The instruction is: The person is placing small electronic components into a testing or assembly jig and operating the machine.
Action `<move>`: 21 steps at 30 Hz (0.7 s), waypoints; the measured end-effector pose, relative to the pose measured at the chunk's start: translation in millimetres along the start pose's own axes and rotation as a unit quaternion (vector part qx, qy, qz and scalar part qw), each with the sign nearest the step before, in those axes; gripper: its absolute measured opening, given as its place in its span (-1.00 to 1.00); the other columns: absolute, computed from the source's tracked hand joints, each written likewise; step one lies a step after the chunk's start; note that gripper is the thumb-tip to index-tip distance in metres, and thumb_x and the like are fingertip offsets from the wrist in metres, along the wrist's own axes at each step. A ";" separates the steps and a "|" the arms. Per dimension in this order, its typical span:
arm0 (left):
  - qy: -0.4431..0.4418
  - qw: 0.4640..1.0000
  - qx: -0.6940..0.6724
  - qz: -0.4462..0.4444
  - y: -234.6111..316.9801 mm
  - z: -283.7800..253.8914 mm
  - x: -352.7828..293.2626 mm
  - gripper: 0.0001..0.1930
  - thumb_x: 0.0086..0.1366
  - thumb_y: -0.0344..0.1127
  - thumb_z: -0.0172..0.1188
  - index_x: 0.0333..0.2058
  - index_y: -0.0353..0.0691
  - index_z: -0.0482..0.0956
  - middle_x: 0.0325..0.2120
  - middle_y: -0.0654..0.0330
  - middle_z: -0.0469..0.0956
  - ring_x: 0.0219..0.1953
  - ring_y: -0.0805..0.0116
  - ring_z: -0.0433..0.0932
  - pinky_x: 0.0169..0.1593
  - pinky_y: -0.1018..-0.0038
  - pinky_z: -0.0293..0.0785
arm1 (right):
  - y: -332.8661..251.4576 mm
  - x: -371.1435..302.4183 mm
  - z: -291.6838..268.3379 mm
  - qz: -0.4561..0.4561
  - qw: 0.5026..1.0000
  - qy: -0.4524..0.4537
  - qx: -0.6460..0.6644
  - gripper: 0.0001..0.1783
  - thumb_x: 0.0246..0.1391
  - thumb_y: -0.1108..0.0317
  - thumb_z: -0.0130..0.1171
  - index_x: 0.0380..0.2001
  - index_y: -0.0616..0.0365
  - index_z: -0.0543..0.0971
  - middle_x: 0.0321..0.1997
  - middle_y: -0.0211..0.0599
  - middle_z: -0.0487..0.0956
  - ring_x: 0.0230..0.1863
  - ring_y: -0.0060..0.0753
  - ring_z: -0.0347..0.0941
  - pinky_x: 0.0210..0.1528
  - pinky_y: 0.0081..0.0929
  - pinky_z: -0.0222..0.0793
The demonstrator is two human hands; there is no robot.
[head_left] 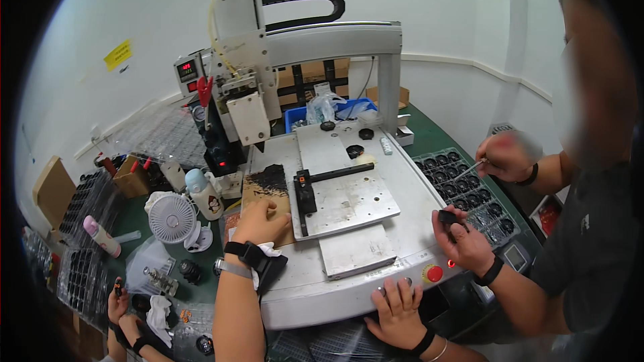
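My left hand [260,222] rests on a brown board [285,234] smeared with black residue, left of the machine's metal plate [349,204]. Its fingers are curled, and whatever may be inside them is hidden. A black device is strapped to that wrist, with white tissue tucked under it. My right hand [398,314] lies with fingers spread on the machine's front edge, its fingertips at silver push buttons. On the plate sits a black clamp fixture [304,192] with a long bar. Above the plate's left side hangs a white dispensing head [248,118].
A red stop button [433,273] sits right of my right hand. At the right, a co-worker holds a black part [447,217] and a thin tool over trays of round black parts [463,191]. Left stand a fan [172,218] and bottle [203,193]. Another person's hands [118,303] show lower left.
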State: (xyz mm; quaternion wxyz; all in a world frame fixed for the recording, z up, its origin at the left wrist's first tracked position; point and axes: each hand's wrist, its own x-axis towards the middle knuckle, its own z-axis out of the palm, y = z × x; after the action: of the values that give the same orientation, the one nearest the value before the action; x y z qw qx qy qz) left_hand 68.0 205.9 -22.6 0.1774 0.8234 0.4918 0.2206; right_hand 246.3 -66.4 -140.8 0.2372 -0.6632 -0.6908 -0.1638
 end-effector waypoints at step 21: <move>-0.001 0.999 -0.046 0.005 -7.6 2.8 1.3 -0.54 0.01 -0.07 0.21 -0.27 -0.39 0.49 -0.29 -0.09 0.47 -0.19 0.10 0.46 -0.12 0.37 0.38 | -2.3 2.7 -1.6 -0.010 1.000 0.010 -0.002 -0.22 -0.29 0.04 0.26 0.07 -0.04 0.25 0.23 -0.01 0.06 0.29 0.10 -0.24 0.23 0.12 -0.61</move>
State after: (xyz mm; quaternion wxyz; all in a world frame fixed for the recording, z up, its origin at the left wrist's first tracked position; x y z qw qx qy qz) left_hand 64.4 210.4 -28.5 0.2140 0.8172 0.4767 0.2430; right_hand 244.1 -65.1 -137.8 0.2414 -0.6547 -0.6948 -0.1742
